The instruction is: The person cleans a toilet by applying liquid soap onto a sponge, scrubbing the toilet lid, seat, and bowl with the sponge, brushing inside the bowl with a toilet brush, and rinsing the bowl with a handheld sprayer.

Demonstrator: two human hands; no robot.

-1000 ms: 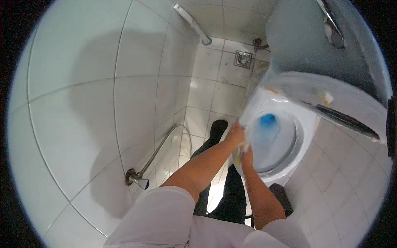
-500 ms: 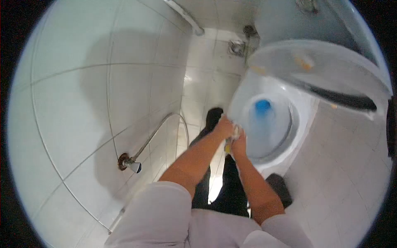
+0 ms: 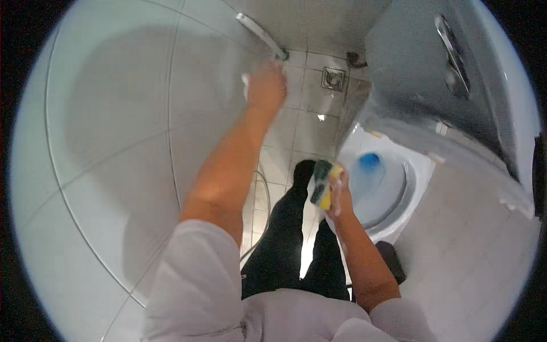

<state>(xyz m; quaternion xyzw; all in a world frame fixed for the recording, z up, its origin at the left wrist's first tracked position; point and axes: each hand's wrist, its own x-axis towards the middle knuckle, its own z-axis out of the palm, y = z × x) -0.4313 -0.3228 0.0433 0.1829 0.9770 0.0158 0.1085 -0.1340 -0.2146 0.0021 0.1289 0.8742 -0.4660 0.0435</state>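
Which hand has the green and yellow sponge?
The right hand, beside the toilet bowl, holds the sponge. The left hand, blurred, is stretched out ahead, well apart from the sponge.

One sponge (image 3: 321, 183) in my right hand (image 3: 339, 197), gripped from its 3 o'clock side. Two-layer: dark green scour face toward 9–10 o'clock, yellow foam showing toward 1 and 6. White suds smeared across its middle. Long axis runs roughly 12-to-6. Sits just off view centre toward 3–4 o'clock, at about 9 o'clock of the toilet bowl (image 3: 420, 181). Can't tell if it touches the rim.
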